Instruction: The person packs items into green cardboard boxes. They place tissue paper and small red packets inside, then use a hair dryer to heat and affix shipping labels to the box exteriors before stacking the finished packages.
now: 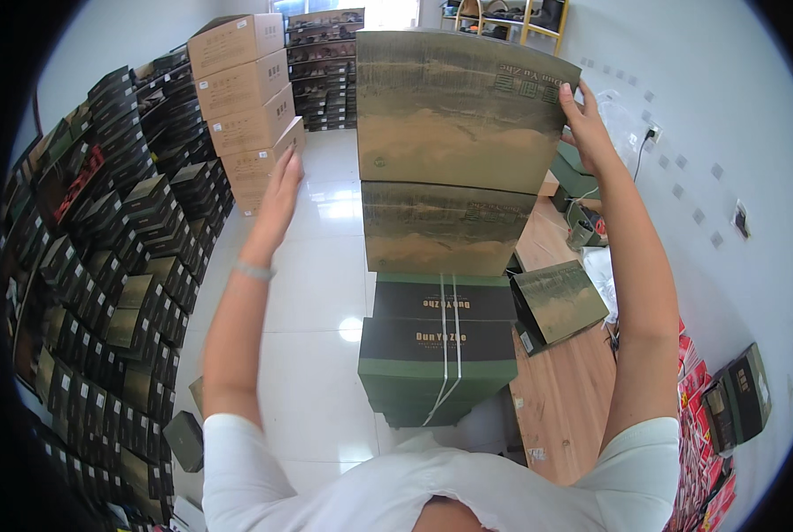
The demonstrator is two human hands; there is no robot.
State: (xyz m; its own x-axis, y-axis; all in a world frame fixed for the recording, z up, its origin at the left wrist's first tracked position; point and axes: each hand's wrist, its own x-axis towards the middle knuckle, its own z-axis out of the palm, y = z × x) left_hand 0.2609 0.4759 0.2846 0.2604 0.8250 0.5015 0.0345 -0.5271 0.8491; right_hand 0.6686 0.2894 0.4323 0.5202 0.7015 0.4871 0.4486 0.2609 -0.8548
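Observation:
A large olive-and-gold shoe box (463,111) with a misty landscape print tops a stack in front of me. My right hand (585,124) grips its right edge, thumb on the printed face and other fingers partly hidden behind the edge. My left hand (281,191) is raised left of the stack, fingers stretched out, apart from the box and holding nothing. Beneath the top box sits a second printed box (449,226). Nearer to me stands a dark-green box bundle (436,355) tied with white string.
Brown cartons (241,84) are piled at the far left. Shelves and stacks of dark shoe boxes (139,213) line the left wall. At right, a wooden table (560,399) bears a tilted printed box (560,301). Red-and-white packets (693,443) lie beside the right wall.

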